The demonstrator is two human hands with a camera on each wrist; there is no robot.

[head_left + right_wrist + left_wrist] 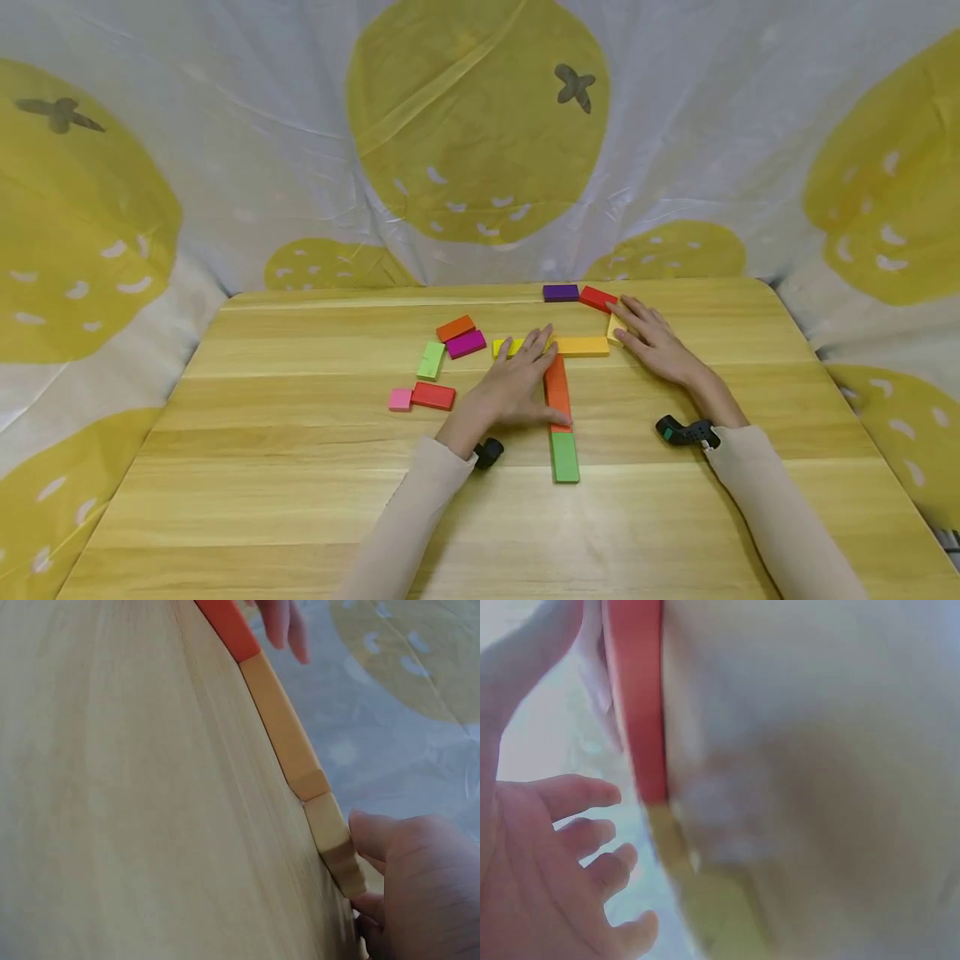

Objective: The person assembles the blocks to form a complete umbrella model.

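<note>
Fruit-printed cloth (247, 150) hangs behind a wooden table (300, 500). Toward its far side, a pale yellow block (615, 327) is pinched between the right hand's (660, 346) thumb and fingers, at the end of an amber block (583, 347). Left of that lies a yellow block (517, 343), partly covered by the left hand (517, 387), fingers spread apart above; an orange-red block (558, 392) runs nearer, meeting a green block (565, 458). Whether the left thumb touches it, I cannot tell. Close by the right fingertips sits a red block (597, 298), beside a purple one (561, 293). Farther left, orange (455, 327), magenta (466, 344), lime (431, 362), red (433, 396) and pink (401, 400) blocks lie clustered.
</note>
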